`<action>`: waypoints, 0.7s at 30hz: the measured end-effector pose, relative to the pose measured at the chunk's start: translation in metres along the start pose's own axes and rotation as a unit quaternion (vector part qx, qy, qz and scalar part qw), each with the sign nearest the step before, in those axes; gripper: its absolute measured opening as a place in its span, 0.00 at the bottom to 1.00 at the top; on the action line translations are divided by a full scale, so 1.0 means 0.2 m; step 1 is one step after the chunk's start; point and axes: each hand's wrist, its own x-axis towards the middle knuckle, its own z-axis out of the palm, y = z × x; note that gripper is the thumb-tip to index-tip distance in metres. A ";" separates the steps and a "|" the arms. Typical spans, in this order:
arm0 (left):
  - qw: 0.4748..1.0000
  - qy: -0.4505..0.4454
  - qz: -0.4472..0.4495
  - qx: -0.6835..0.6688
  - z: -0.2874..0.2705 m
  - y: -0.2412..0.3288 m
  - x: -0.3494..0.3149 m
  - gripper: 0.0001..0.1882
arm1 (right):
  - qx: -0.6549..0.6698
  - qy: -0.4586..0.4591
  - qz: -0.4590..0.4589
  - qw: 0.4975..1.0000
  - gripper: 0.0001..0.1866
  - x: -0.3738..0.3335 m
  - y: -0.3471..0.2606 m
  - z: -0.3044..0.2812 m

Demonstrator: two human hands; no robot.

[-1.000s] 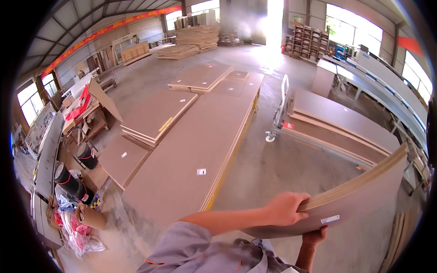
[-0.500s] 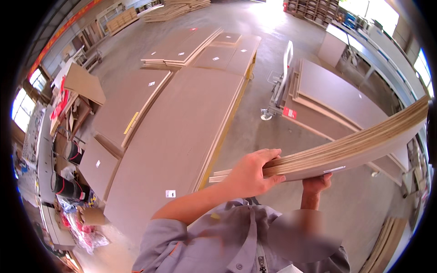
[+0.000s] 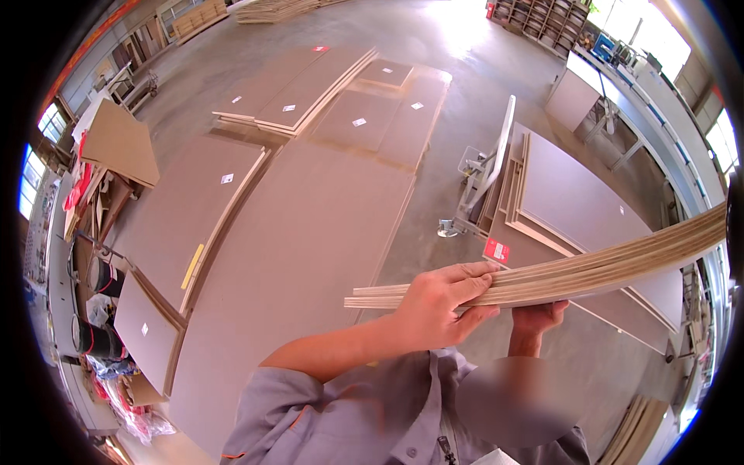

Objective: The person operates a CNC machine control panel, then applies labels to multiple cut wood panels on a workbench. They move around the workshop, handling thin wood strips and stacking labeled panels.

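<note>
Workshop floor (image 3: 434, 46) carries flat brown panels (image 3: 310, 225). Head view: left hand (image 3: 442, 298) clamps the plywood stack (image 3: 589, 267) near its end; right hand (image 3: 539, 319) grips underneath. Since earlier, the stack has risen closer to the camera, so carrying continues.

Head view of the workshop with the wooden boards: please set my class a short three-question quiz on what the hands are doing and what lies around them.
1. True or false: both hands grip the same stack of thin, pale wooden boards.
2. Which hand holds the stack nearer its end? A) left hand B) right hand
3. Fill in: the large flat brown panels lie on the grey concrete ____.

Key
1. True: the left hand wraps over the top edge, the right hand supports from below.
2. A: the stack's end shows just beyond the left hand.
3. floor.
</note>
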 end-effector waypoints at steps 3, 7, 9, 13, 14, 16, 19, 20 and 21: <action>1.000 -0.019 0.011 0.023 -0.06 -0.06 0.19 0.21 | 0.041 -0.017 0.007 0.999 0.32 0.19 0.08 -0.06; 0.995 -0.077 -0.055 0.028 -0.12 -0.15 0.40 0.21 | 0.019 -0.011 0.035 0.999 0.31 0.43 0.16 0.00; 0.995 -0.084 -0.045 0.043 -0.12 -0.20 0.46 0.23 | 0.013 -0.015 0.041 0.999 0.32 0.54 0.22 -0.05; 0.995 -0.018 0.042 0.083 -0.07 -0.37 0.56 0.27 | 0.039 -0.033 0.048 0.998 0.35 0.77 0.34 -0.13; 0.995 0.002 0.058 0.085 -0.05 -0.39 0.60 0.28 | 0.047 -0.030 0.054 0.997 0.35 0.83 0.36 -0.13; 0.991 0.039 -0.015 0.125 -0.03 -0.33 0.68 0.27 | 0.070 -0.044 0.068 0.994 0.35 0.93 0.38 -0.14; 0.979 0.011 -0.115 0.170 0.00 -0.33 0.77 0.27 | 0.110 -0.054 0.088 0.989 0.34 1.06 0.41 -0.21; 0.972 -0.012 -0.147 0.180 0.02 -0.35 0.79 0.28 | 0.124 -0.054 0.094 0.986 0.33 1.10 0.42 -0.24; 0.974 -0.010 -0.136 0.181 0.03 -0.36 0.82 0.28 | 0.129 -0.056 0.100 0.985 0.33 1.14 0.43 -0.28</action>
